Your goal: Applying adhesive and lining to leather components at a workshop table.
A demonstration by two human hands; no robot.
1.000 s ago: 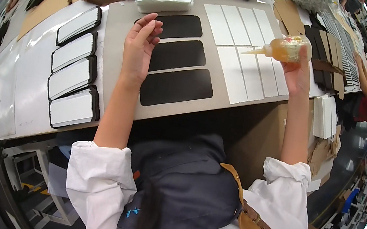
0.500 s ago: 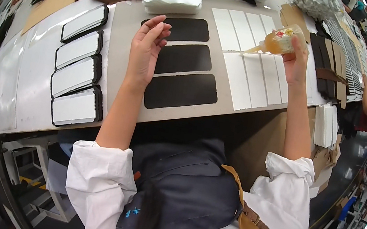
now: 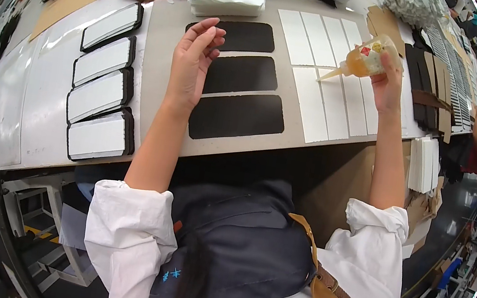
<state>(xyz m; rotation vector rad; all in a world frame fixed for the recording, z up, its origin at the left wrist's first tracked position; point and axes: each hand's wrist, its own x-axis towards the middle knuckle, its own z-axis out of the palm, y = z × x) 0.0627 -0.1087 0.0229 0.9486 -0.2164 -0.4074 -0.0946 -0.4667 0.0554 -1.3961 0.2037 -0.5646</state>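
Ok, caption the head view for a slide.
Right hand holds a bottle, nozzle angled down, over white strips; left hand, loosely curled, hovers by three black panels.

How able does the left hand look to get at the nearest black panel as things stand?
Probably yes: the left hand looks empty, and nothing lies on the nearest black panel. The right hand, holding the squeeze bottle, is off to the right, clear of it.
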